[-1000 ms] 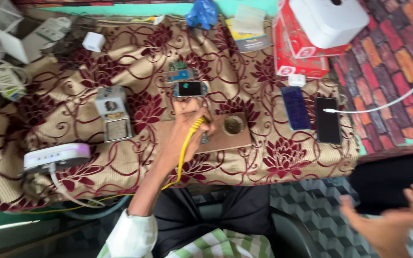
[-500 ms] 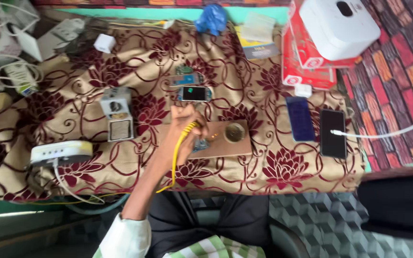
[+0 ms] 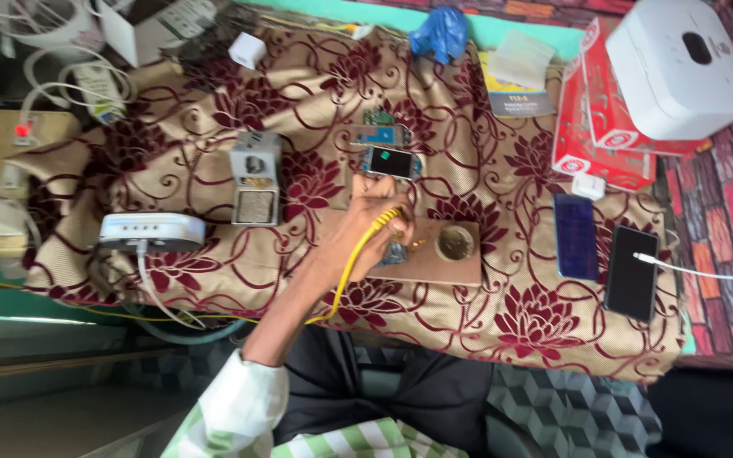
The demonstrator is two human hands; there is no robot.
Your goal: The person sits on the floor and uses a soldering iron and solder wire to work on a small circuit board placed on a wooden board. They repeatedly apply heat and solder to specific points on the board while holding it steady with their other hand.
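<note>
Yellow-corded tool (image 3: 381, 227) in left hand (image 3: 375, 212) grip over wooden board (image 3: 434, 254); phone (image 3: 390, 161) just beyond.

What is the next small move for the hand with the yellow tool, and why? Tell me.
Probably lower the tip of the yellow tool onto the small circuit board. The left hand grips it just above that board on the wooden block, and whether the tip already touches is unclear. The right hand is out of view.
</note>
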